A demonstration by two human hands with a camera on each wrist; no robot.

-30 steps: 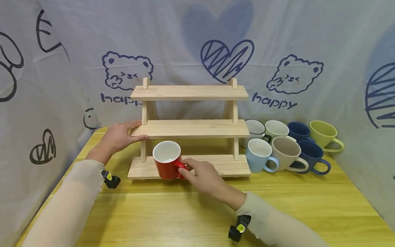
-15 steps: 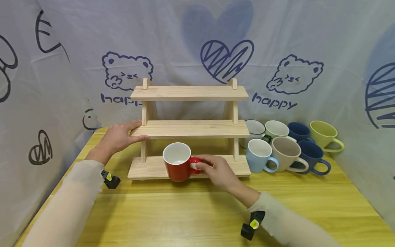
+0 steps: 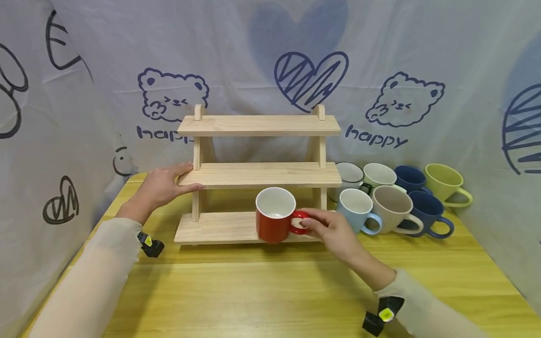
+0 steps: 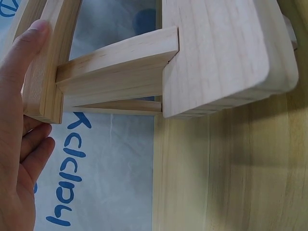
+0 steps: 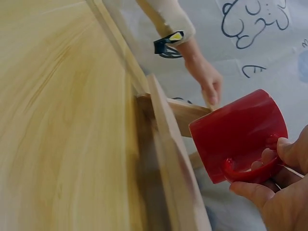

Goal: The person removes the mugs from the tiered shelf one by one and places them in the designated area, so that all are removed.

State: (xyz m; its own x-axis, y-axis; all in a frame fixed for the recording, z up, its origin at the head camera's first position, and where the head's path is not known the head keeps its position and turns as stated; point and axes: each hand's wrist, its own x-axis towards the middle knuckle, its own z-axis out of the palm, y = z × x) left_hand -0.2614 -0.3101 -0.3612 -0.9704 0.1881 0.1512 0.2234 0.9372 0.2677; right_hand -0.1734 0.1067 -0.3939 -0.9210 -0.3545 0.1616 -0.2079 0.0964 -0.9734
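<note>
A red mug [image 3: 275, 220] with a white inside hangs by its handle from my right hand [image 3: 338, 232], whose thumb and fingers pinch the handle. In the head view the mug is upright over the right half of the rack's bottom board; the right wrist view shows a gap between the mug [image 5: 240, 132] and the board. At the left, my left hand [image 3: 160, 188] grips the end of the middle board of a three-tier wooden display rack [image 3: 262, 174]. The left wrist view shows the thumb [image 4: 31, 41] over that board and fingertips curled beneath it.
Several mugs crowd right of the rack, including a light blue mug [image 3: 354, 211], a beige mug [image 3: 393, 209], a navy mug [image 3: 426, 212] and a yellow-green mug [image 3: 443, 180]. The rack stands on a wooden table [image 3: 253, 291], with a printed cloth [image 3: 249, 89] hanging behind.
My right hand has carried the red mug rightward along the bottom board, from its left part to its right half. The left hand keeps its grip on the rack.
</note>
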